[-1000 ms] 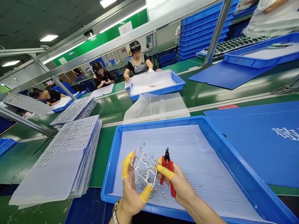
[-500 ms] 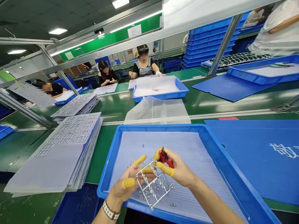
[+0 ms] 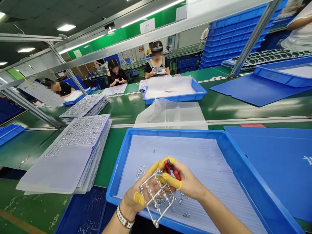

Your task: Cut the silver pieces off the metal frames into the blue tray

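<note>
My left hand [image 3: 143, 187], with yellow finger covers, is palm up behind a silvery plastic sprue frame [image 3: 159, 192] carrying small curly parts. Its thumb stands apart from the fingers, whose tips come close to the frame's top corner; whether they touch it is unclear. My right hand [image 3: 186, 178] pinches that corner between covered fingers and also has red-handled nippers [image 3: 173, 170] tucked in its grip. Beneath both hands is a blue tray [image 3: 223, 138] lined with white sheet. Small loose silvery parts [image 3: 140, 174] lie in it, partly hidden by the hands and frame.
To the left stands a stack of white sheets [image 3: 65, 165] with more sprue frames [image 3: 91, 130] on top. A dark blue bin [image 3: 84, 208] holding scraps sits below. A blue board [image 3: 273, 162] lies at right. Co-workers [image 3: 157, 63] sit across the green bench, behind another tray [image 3: 175, 97].
My left hand's fingers have drawn in toward the frame's top corner and my right hand. The view has shifted slightly. The co-worker opposite now holds a silvery item up.
</note>
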Available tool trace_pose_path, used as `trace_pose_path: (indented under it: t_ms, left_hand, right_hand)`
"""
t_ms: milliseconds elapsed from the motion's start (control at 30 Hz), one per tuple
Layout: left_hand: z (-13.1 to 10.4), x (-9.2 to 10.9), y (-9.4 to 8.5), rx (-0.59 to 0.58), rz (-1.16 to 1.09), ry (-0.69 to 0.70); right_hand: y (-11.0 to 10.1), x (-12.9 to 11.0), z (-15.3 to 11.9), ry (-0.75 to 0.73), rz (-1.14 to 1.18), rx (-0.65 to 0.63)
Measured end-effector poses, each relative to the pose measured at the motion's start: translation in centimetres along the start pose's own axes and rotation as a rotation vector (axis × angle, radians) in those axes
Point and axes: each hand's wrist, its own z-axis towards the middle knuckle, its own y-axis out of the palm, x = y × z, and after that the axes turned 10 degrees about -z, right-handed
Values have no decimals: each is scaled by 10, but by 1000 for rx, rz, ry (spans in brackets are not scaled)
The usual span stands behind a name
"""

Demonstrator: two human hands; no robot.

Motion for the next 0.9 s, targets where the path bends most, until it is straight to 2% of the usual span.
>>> trace_pose_path:
  t_ms: [133,233,333,767,900]
  left_hand:
    - [-2,3,-5,101,83,112]
    - [-5,7,-9,151,112,130]
    - [-6,9,-10,173,132,109]
    - [-5,7,-4,235,201,91]
    - [-5,6,-9,226,224,86]
  right_hand:
    - [-6,-4,-8,75,-520,119]
    - [-4,-7,-15,111,-840,47]
    - [2,-10,-17,136,-1010,-35]
    - [6,-24,-8,183,-1085,-101]
    - [6,-24,-8,184,-1099,-95]
